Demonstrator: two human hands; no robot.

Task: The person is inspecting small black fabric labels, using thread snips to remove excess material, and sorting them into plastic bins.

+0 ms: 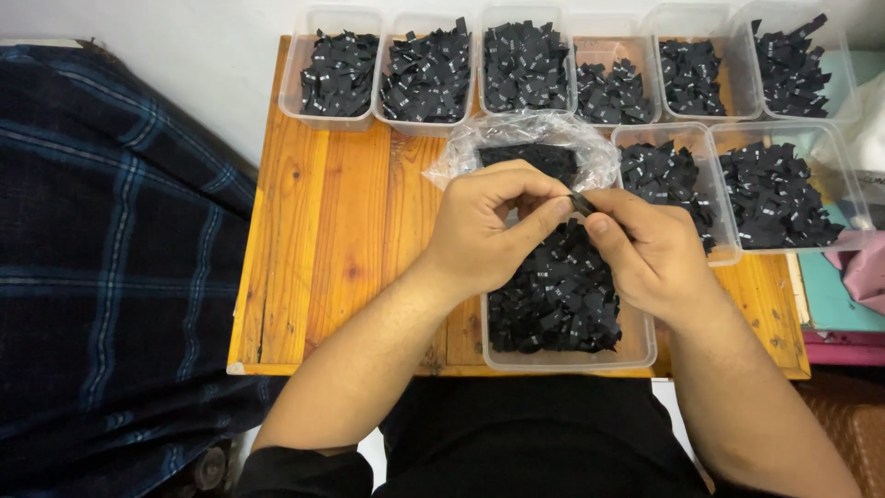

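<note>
Fingertips [553,207] of left hand [489,235] and right hand [645,254] closed together, pinching one small black label [581,203] above clear tub [641,346] at front edge of wooden table [323,231]. Probably very light, thin, soft, a bit slippery; best pinched by its edges.

Along the far edge of my wooden desk [332,240] stand six clear tubs [334,69] of black labels. A dark plaid cloth [101,258] lies to my left; pink fabric [862,267] at right.
</note>
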